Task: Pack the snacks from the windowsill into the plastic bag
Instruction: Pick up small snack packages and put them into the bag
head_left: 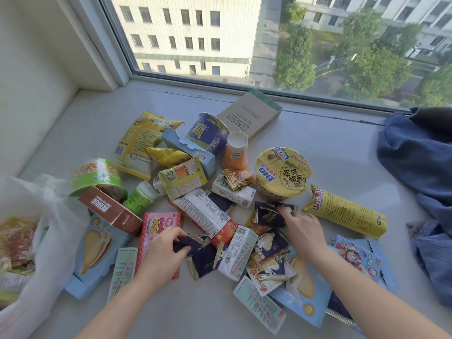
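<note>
Pinching small navy foil sachet (184, 243) with left hand (163, 244), nearer thin white plastic bag (57, 223) leftward; touching second sachet (266, 212) with right hand (304, 230), grip unclear.

Three noodle cups (95, 177) (210, 134) (283, 176), two small bottles (236, 152) (140, 198), one plastic bag (61, 216)

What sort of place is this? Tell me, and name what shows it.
Probably an upper-floor bedroom or dorm room: a wide windowsill beneath a window looking down on buildings and trees, snacks strewn across it, and blue clothes heaped at the right.
</note>
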